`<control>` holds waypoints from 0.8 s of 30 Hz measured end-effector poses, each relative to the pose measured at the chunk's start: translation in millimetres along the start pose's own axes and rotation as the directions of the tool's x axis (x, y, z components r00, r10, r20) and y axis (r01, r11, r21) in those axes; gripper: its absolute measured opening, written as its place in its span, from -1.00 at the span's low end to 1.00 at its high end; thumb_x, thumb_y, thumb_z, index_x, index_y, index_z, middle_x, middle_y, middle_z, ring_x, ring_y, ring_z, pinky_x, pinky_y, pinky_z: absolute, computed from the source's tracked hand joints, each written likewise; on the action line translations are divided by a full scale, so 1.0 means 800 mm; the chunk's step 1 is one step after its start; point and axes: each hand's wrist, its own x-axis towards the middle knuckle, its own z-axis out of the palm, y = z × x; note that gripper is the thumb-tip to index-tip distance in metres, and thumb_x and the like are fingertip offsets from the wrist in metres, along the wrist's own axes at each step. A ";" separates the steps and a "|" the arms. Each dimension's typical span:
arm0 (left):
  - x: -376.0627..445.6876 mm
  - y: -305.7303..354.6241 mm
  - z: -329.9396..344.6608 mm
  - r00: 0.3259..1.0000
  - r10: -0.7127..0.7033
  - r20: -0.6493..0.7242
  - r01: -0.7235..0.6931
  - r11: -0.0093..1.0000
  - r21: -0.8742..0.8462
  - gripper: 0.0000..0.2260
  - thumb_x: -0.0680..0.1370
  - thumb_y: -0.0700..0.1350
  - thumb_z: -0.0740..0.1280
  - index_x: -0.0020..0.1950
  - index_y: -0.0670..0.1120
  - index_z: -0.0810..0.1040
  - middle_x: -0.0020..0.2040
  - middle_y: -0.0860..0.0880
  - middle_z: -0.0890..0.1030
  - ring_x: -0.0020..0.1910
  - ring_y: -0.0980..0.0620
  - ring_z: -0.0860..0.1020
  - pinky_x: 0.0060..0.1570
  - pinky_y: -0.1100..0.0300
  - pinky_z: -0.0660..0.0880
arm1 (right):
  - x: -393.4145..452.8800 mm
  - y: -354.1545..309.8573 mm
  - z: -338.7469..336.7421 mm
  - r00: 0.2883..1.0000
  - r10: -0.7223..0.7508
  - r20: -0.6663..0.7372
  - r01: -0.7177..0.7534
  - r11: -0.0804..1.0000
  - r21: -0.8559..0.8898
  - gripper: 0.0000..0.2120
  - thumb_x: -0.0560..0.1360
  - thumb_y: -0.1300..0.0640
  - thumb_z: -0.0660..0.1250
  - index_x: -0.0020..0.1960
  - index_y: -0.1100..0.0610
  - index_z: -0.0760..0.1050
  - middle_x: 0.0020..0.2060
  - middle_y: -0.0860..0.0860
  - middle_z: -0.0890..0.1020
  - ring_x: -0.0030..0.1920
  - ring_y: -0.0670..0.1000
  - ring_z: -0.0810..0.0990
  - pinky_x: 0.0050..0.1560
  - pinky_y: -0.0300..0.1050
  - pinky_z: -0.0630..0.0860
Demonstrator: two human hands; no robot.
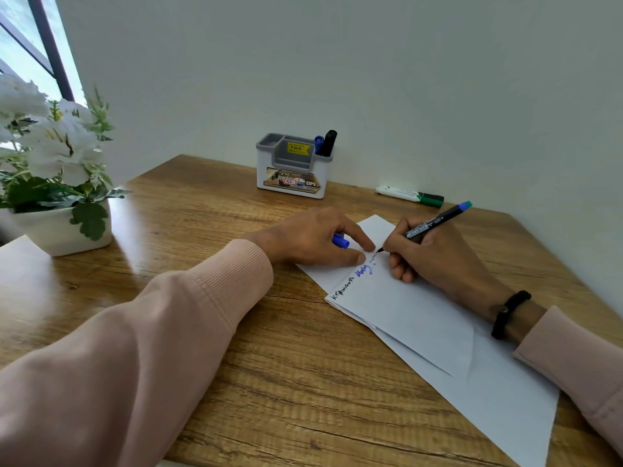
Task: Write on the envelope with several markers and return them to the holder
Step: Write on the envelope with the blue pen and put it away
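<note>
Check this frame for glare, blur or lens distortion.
Head view: daylight from the window leaves glare on the wooden table beside the flower pot; wide-angle bending curves the table edges; the handwriting on the envelope is soft.

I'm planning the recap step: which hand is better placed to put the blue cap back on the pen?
Left. The left hand already holds the blue cap beside the pen tip, which the right hand grips.
</note>
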 end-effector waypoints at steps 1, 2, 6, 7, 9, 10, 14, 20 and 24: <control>0.000 0.000 0.000 1.000 0.002 0.002 -0.002 1.000 0.001 -0.70 0.60 0.12 0.40 0.34 0.23 0.61 0.44 0.14 0.53 0.19 0.24 0.37 -0.05 0.46 0.21 | 0.000 0.000 0.000 1.000 0.005 -0.005 -0.005 1.000 0.004 -0.85 0.53 0.26 0.40 -0.22 0.19 0.57 -0.44 0.09 0.73 -0.54 -0.03 0.64 -0.50 -0.26 0.55; 0.000 0.001 -0.001 1.000 0.003 0.006 -0.003 1.000 0.001 -0.70 0.60 0.12 0.40 0.34 0.23 0.61 0.44 0.14 0.53 0.19 0.25 0.36 -0.05 0.46 0.21 | 0.000 0.001 0.001 1.000 0.008 -0.009 -0.008 1.000 0.008 -0.85 0.53 0.26 0.40 -0.22 0.18 0.57 -0.44 0.09 0.73 -0.54 -0.02 0.64 -0.50 -0.26 0.55; -0.002 0.003 -0.003 1.000 -0.001 0.010 0.001 1.000 0.019 -0.70 0.60 0.11 0.39 0.35 0.22 0.61 0.42 0.12 0.55 0.18 0.22 0.41 -0.03 0.39 0.30 | 0.001 0.003 0.003 1.000 0.001 -0.028 0.000 1.000 0.022 -0.85 0.52 0.26 0.39 -0.23 0.19 0.57 -0.43 0.10 0.73 -0.52 -0.02 0.65 -0.49 -0.25 0.55; -0.003 0.003 -0.003 1.000 -0.003 0.011 0.002 1.000 0.017 -0.69 0.60 0.11 0.39 0.35 0.22 0.61 0.43 0.12 0.54 0.19 0.21 0.41 0.00 0.34 0.32 | 0.001 0.004 0.003 1.000 -0.002 -0.030 0.002 1.000 0.028 -0.86 0.52 0.26 0.39 -0.23 0.20 0.57 -0.43 0.10 0.73 -0.52 -0.02 0.66 -0.49 -0.25 0.55; -0.003 0.003 -0.003 1.000 0.000 0.015 0.000 1.000 0.018 -0.69 0.60 0.11 0.39 0.35 0.21 0.61 0.43 0.11 0.54 0.20 0.21 0.41 0.02 0.34 0.32 | 0.002 0.005 0.002 1.000 -0.003 -0.030 0.004 0.999 0.035 -0.86 0.52 0.26 0.39 -0.22 0.20 0.58 -0.42 0.10 0.74 -0.51 -0.02 0.67 -0.48 -0.25 0.56; -0.003 0.004 -0.003 1.000 0.001 0.013 -0.001 1.000 0.022 -0.69 0.60 0.11 0.39 0.35 0.21 0.61 0.43 0.11 0.54 0.20 0.22 0.40 -0.01 0.39 0.30 | 0.003 0.006 0.003 1.000 -0.003 -0.028 0.004 0.999 0.032 -0.86 0.52 0.25 0.39 -0.22 0.20 0.58 -0.42 0.10 0.74 -0.51 -0.01 0.67 -0.48 -0.25 0.56; -0.003 0.004 -0.003 1.000 0.002 0.018 -0.003 0.999 0.043 -0.70 0.61 0.11 0.39 0.35 0.22 0.60 0.43 0.11 0.53 0.17 0.22 0.40 -0.05 0.46 0.24 | 0.003 0.010 0.003 0.998 -0.024 -0.063 0.028 0.998 0.064 -0.87 0.53 0.24 0.41 -0.19 0.21 0.60 -0.41 0.10 0.74 -0.50 0.02 0.68 -0.47 -0.20 0.58; -0.006 0.004 -0.007 0.985 -0.156 -0.076 0.114 0.913 -0.392 -0.78 0.63 0.19 0.31 0.17 0.16 0.64 -0.19 0.34 0.59 -0.18 0.32 0.52 -0.18 0.29 0.33 | -0.001 0.008 -0.006 0.963 -0.109 -0.245 0.195 0.911 0.363 -0.91 0.55 0.27 0.33 -0.08 0.20 0.62 -0.41 0.11 0.64 -0.45 0.09 0.59 -0.46 -0.10 0.49; -0.006 0.012 -0.014 0.967 -0.230 -0.108 0.063 0.629 -0.775 -0.69 0.70 -0.01 0.09 0.06 -0.06 0.60 -0.37 0.05 0.45 -0.37 0.09 0.31 -0.24 0.15 0.27 | -0.008 0.006 -0.003 0.966 -0.161 -0.202 0.239 0.854 0.463 -0.65 0.60 0.03 0.24 -0.01 0.25 0.71 -0.26 0.20 0.70 -0.29 0.13 0.67 -0.38 -0.12 0.53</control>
